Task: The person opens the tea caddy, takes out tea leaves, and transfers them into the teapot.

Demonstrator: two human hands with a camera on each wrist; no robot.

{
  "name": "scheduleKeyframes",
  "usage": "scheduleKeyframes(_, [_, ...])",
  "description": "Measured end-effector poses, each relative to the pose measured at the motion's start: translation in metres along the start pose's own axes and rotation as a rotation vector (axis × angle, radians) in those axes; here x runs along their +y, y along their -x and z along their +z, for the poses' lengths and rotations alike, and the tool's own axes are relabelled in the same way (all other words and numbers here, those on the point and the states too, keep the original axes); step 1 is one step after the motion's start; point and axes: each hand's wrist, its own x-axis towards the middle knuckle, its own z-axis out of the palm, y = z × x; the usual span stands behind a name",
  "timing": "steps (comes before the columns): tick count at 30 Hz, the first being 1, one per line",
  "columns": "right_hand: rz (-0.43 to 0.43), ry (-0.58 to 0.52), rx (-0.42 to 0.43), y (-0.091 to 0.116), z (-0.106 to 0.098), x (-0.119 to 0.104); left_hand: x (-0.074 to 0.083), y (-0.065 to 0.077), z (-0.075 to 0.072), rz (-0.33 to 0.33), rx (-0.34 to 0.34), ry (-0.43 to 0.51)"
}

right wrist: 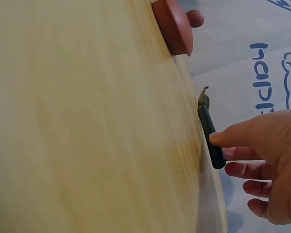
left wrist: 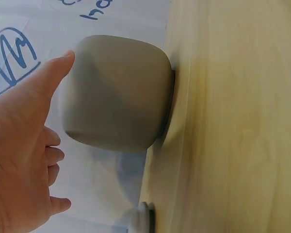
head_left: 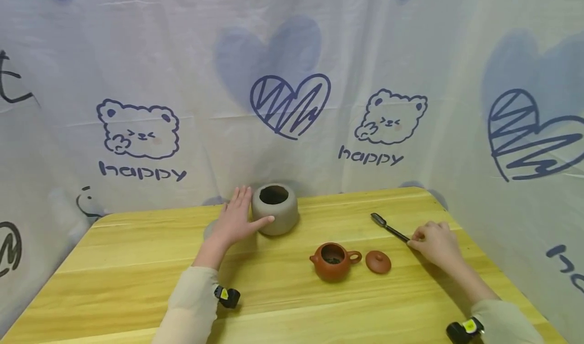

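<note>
Beside a grey, round-bodied jar (head_left: 280, 220) with an open mouth is my left hand (head_left: 234, 222), its fingers extended. In the left wrist view its thumb lies along the side of the jar (left wrist: 116, 92); whether it touches cannot be told. My right hand (head_left: 437, 241) pinches the handle end of a dark tea scoop (head_left: 396, 233) between thumb and forefinger. The right wrist view shows the scoop (right wrist: 208, 128) low over the tabletop, its other fingers loosely bent. Between the hands sits a reddish-brown clay teapot (head_left: 329, 269) without its lid, dark bits inside.
The teapot's lid (head_left: 378, 262) lies on the wooden table (head_left: 274, 303), right of the teapot handle. A grey lid-like disc (head_left: 209, 229) is partly hidden behind my left hand. A printed white cloth (head_left: 205, 70) hangs behind the table's far edge and along its sides.
</note>
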Motion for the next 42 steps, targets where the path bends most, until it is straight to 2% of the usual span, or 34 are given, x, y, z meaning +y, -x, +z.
scheduleKeyframes(6, [0.007,-0.009,-0.015,0.002,-0.003,0.003,0.005,0.009,-0.005,0.070,0.024,-0.048])
scheduleKeyframes(13, [0.015,-0.023,-0.039,0.005,-0.005,0.004,0.020,0.023,-0.008,0.182,0.035,-0.087])
scheduleKeyframes(18, [0.007,-0.051,-0.031,0.011,-0.006,0.004,0.032,0.032,-0.003,0.275,0.041,-0.086])
scheduleKeyframes(24, [-0.042,-0.138,0.052,0.017,-0.010,-0.004,0.048,0.040,0.010,0.401,0.047,-0.086])
scheduleKeyframes(31, [-0.201,-0.290,0.160,0.019,-0.012,-0.022,0.069,0.043,0.024,0.461,-0.011,-0.075])
scheduleKeyframes(38, [-0.251,-0.384,0.083,0.020,-0.006,-0.036,0.085,0.038,0.037,0.497,-0.104,-0.059])
scheduleKeyframes(42, [-0.276,-0.395,0.047,0.018,-0.001,-0.038,0.090,0.034,0.044,0.497,-0.161,-0.072])
